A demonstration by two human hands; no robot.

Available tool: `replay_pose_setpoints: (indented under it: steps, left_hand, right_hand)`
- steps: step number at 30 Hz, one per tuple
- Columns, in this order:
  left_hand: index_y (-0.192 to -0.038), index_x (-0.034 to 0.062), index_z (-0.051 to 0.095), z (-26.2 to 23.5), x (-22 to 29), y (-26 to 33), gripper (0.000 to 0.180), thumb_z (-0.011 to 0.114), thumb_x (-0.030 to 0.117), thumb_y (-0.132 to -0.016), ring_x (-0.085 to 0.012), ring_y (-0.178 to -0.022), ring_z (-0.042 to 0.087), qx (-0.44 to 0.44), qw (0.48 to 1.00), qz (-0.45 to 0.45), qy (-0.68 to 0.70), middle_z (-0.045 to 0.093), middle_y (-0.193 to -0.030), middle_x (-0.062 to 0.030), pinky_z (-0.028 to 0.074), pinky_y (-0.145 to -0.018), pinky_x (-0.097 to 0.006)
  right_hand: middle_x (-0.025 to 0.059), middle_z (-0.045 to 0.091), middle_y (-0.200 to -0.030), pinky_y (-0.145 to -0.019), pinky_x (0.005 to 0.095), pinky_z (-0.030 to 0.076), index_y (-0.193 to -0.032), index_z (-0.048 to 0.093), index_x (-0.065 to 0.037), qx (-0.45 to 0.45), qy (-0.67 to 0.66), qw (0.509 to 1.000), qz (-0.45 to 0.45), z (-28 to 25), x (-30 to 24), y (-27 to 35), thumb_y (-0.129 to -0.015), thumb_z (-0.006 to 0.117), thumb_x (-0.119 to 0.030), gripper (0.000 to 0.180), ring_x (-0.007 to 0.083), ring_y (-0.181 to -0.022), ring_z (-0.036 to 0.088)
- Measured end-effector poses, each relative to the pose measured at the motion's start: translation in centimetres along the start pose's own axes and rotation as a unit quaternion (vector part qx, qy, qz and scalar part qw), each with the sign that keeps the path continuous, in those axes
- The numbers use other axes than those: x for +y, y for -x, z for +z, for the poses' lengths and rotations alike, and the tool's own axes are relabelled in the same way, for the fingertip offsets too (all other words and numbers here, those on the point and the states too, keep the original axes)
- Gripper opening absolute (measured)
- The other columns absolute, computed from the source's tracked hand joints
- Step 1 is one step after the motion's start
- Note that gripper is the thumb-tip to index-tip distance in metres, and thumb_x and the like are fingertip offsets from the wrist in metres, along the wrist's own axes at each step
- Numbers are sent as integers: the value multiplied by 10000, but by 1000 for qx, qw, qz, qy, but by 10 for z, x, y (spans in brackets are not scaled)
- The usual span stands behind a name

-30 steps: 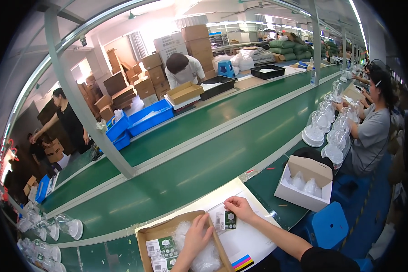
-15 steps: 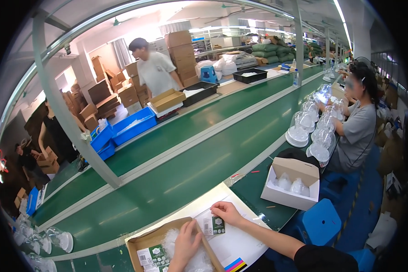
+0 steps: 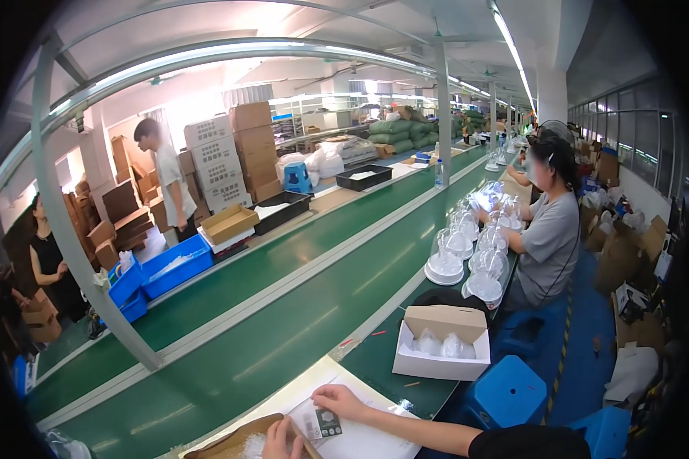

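A small clear plastic bag with a green-and-white label [image 3: 328, 423] lies over white printed sheets [image 3: 371, 434] on the bench. My right hand [image 3: 341, 402] pinches the bag's upper edge between thumb and fingers. My left hand [image 3: 282, 439] rests at the rim of a brown cardboard box [image 3: 230, 442], its fingers loosely bent and a little apart, seemingly holding nothing. Clear crumpled plastic [image 3: 253, 447] shows inside that box. The lower frame edge cuts off most of the box and part of my left hand.
A white carton [image 3: 441, 359] with clear plastic-wrapped pieces stands right, beside blue stools [image 3: 511, 390]. Beyond the bench runs a green conveyor [image 3: 283, 336]. Clear domes on white bases [image 3: 445, 268] line the right bench by a seated co-worker [image 3: 547, 229]. Blue bins [image 3: 177, 268] stand across.
My view has tilted up and turned right, so the hands and box sit lower and further left. The right hand keeps its pinch. Across the conveyor, the standing person has moved left.
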State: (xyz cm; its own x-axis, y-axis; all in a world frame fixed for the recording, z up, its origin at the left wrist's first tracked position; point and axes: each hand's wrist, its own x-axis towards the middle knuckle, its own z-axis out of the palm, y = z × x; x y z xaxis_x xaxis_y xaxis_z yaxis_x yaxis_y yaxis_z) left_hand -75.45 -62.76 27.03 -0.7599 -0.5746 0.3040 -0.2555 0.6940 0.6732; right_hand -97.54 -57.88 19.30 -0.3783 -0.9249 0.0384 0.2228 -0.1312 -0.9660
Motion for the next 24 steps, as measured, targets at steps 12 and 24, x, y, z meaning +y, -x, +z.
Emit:
replay_pose_setpoints:
  steps: [12, 24]
  left_hand:
    - [-1311, 4, 455, 0, 2, 0, 449, 561, 132, -895, -380, -1164, 474, -6, 1000, -5, 13, 469, -1275, -228, 405, -973, -397]
    - [-1313, 14, 456, -2, 5, -1, 447, 561, 148, -899, -385, -1172, 467, -6, 1000, -9, 14, 465, -1280, -228, 402, -976, -406]
  right_hand:
    - [46, 637, -941, -790, 234, 511, -1049, 603, 15, -11, 17, 1000, 0, -3, -2, 1, -932, 578, -159, 212, 110, -886, 619]
    - [36, 631, -912, -766, 220, 504, -1024, 599, 8, -2, 3, 1000, 6, 0, -3, 1, -928, 574, -147, 184, 94, -859, 615]
